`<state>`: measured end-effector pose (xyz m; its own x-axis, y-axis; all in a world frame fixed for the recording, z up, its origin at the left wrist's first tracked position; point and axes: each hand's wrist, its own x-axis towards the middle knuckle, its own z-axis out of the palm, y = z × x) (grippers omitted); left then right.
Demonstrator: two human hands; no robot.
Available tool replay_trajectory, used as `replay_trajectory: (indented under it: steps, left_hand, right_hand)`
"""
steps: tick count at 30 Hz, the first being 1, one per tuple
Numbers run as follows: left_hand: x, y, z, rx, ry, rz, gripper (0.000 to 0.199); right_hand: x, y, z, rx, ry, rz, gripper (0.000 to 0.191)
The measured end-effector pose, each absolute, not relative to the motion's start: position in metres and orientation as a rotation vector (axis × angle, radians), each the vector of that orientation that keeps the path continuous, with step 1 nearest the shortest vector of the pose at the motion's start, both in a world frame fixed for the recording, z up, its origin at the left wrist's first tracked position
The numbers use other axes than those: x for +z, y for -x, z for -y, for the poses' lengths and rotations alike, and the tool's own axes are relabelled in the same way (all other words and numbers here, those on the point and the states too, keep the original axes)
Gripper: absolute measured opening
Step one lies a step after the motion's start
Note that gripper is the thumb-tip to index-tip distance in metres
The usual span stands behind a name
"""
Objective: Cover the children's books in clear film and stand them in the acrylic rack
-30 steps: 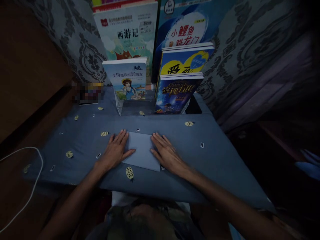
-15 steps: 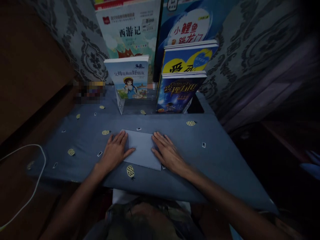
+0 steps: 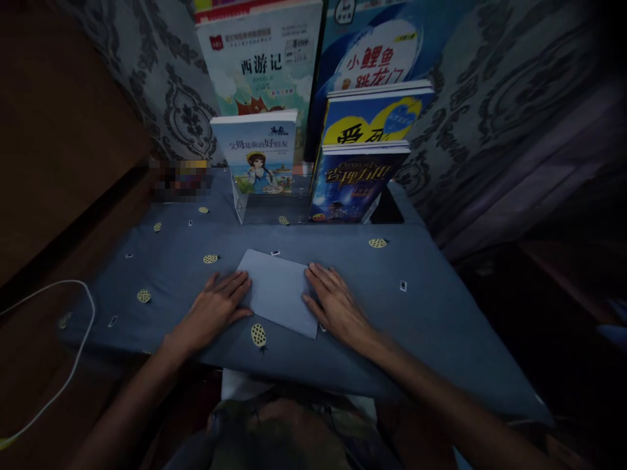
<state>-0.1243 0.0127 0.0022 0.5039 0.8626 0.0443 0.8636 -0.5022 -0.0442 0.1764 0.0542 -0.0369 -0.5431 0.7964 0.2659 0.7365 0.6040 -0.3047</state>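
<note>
Caught the pale paper (image 3: 279,294) lying flat on the cloth-covered bench (image 3: 421,339), right between two bare hands! Had the left hand (image 3: 213,307) at the paper's left edge, fingers (image 3: 238,282) slightly bent and close together, thumb apart by the near corner. Had the right hand (image 3: 340,307) at the paper's right edge, fingers side by side down from the far corner, thumb apart and over the surface. Lost most of the left edge beneath those fingertips, and part of the right edge too. Could not tell the pressure, nor, in such dim light, a single layer from a fold.

Spotted a clear stand (image 3: 240,207) beyond the paper, loaded with books. Read easily a pale blue book (image 3: 259,166) and a dark blue book (image 3: 350,186) in front; saw a yellow-and-blue book (image 3: 377,117) half covered behind the latter. Found a pale green book (image 3: 259,78) and a tall blue book (image 3: 377,39) farther from the paper, the tall blue one cut off on top. Made out a dark flat thing (image 3: 392,205) beyond the paper to the right, partly hidden. Got just blocky pixels from a blurred patch (image 3: 181,179) beyond the paper to the left. Glimpsed a white cord (image 3: 93,312) left of the paper, cut off by the border.
</note>
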Motion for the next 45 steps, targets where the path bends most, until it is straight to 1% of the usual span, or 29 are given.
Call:
replay_trajectory:
  steps: [4, 6, 11, 17, 23, 27, 29, 32, 34, 37, 41, 45]
  left_hand:
    - [0.007, 0.12, -0.041, -0.015, 2.656, 1.52, 0.041]
    - [0.009, 0.114, -0.056, -0.019, 2.641, 1.548, 0.037]
    - [0.012, 0.09, -0.086, -0.039, 2.714, 1.57, 0.035]
    - [0.012, 0.068, -0.102, -0.102, 2.739, 1.543, 0.033]
    - [0.0, 0.058, -0.114, -0.297, 2.719, 1.592, 0.021]
    - [-0.011, 0.054, -0.114, -0.416, 2.669, 1.611, 0.02]
    - [-0.016, 0.054, -0.114, -0.47, 2.669, 1.594, 0.021]
    - [-0.022, 0.057, -0.115, -0.539, 2.685, 1.583, 0.03]
    - [-0.023, 0.059, -0.116, -0.587, 2.709, 1.574, 0.035]
    - [-0.024, 0.06, -0.116, -0.638, 2.726, 1.583, 0.034]
    - [-0.023, 0.059, -0.115, -0.618, 2.709, 1.619, 0.027]
    - [-0.022, 0.058, -0.113, -0.588, 2.707, 1.643, 0.025]
  right_hand:
    - [-0.038, -0.185, -0.032, 0.062, 1.325, 2.398, 0.047]
    - [-0.036, -0.189, -0.017, 0.014, 1.34, 2.363, 0.044]
    - [-0.027, -0.192, 0.012, -0.006, 1.294, 2.311, 0.037]
    - [-0.023, -0.195, 0.017, -0.026, 1.252, 2.312, 0.033]
    - [-0.013, -0.203, -0.012, 0.099, 1.28, 2.282, 0.03]
    - [-0.006, -0.182, -0.052, 0.278, 1.172, 2.312, 0.037]
    - [-0.009, -0.161, -0.076, 0.372, 1.118, 2.359, 0.045]
    - [-0.017, -0.13, -0.107, 0.476, 1.087, 2.387, 0.052]
    - [-0.023, -0.117, -0.121, 0.49, 1.087, 2.411, 0.053]
    - [-0.029, -0.115, -0.131, 0.474, 1.097, 2.441, 0.054]
    - [-0.032, -0.136, -0.132, 0.422, 1.167, 2.462, 0.053]
    - [-0.035, -0.163, -0.131, 0.349, 1.264, 2.457, 0.051]
